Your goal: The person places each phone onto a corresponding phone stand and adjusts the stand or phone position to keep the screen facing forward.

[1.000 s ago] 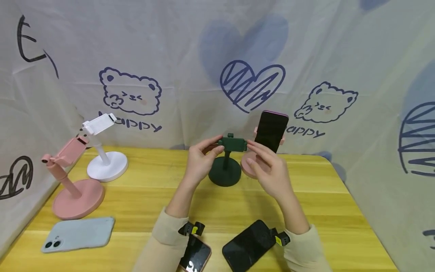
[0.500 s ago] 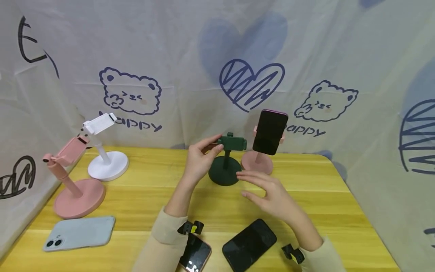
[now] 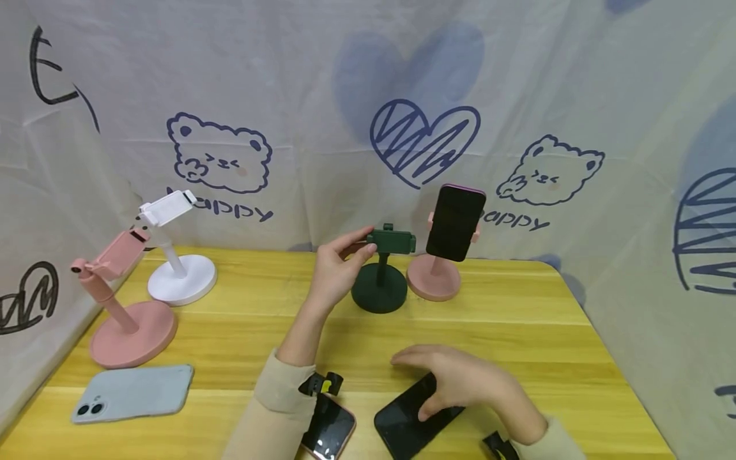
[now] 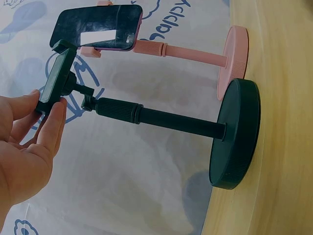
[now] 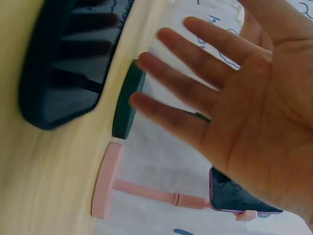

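Observation:
My left hand (image 3: 339,271) pinches the left end of the clamp on a dark green phone stand (image 3: 379,287), thumb in front and fingers behind. In the left wrist view the stand's round base (image 4: 234,134) rests on the table, and its clamp (image 4: 56,81) is held at the lower edge. My right hand (image 3: 460,380) hovers over a black phone (image 3: 402,418) lying face up, with spread fingers and nothing in them. The right wrist view shows its open palm (image 5: 249,107) facing that phone (image 5: 73,63), whose glossy screen reflects the fingers.
A pink stand (image 3: 434,278) holding an upright phone (image 3: 457,222) is just right of the green one. At left are a pink stand (image 3: 132,335), a white stand (image 3: 181,281) and a light blue phone (image 3: 135,393). Another phone (image 3: 329,428) lies beside my left sleeve.
My right hand has left the right end of the green clamp and come down and back toward me, over the black phone. The left hand has kept its pinch on the clamp.

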A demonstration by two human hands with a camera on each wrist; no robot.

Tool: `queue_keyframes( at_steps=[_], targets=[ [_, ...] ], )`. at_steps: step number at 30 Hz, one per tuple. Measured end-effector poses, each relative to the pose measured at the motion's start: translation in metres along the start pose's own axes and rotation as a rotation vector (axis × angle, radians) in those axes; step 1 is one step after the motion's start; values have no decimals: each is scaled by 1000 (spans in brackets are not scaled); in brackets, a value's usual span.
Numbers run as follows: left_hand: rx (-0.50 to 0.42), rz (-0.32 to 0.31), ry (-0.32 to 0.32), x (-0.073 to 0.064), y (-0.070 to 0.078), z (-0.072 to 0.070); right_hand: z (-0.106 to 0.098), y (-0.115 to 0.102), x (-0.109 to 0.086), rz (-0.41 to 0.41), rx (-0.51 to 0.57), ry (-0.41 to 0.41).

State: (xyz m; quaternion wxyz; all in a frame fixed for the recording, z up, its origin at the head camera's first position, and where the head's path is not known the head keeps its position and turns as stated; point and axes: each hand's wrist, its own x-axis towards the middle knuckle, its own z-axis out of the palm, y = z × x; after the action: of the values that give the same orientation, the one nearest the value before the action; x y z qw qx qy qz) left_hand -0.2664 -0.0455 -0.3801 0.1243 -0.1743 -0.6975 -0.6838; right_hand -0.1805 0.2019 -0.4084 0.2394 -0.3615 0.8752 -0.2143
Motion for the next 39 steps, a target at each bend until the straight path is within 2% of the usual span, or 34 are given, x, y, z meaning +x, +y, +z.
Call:
queue_keyframes(
  at_steps=[4,8,12,22,29,39],
  targets=[
    [2,-4,5,1,1,0,4,-1,1,57,-43,-77],
    [3,-4,7,2,1,0,8,2,3,30,-99,-119],
    [3,1,9,3,1,0,11,4,5,-14,-129,-121],
    [9,-3,8,3,0,0,17,3,9,-5,-157,-111],
    [9,-4,10,1,1,0,22,3,13,44,-146,-41],
    [5,-1,5,0,0,1,27,9,19,-2,-261,100]
  ],
)
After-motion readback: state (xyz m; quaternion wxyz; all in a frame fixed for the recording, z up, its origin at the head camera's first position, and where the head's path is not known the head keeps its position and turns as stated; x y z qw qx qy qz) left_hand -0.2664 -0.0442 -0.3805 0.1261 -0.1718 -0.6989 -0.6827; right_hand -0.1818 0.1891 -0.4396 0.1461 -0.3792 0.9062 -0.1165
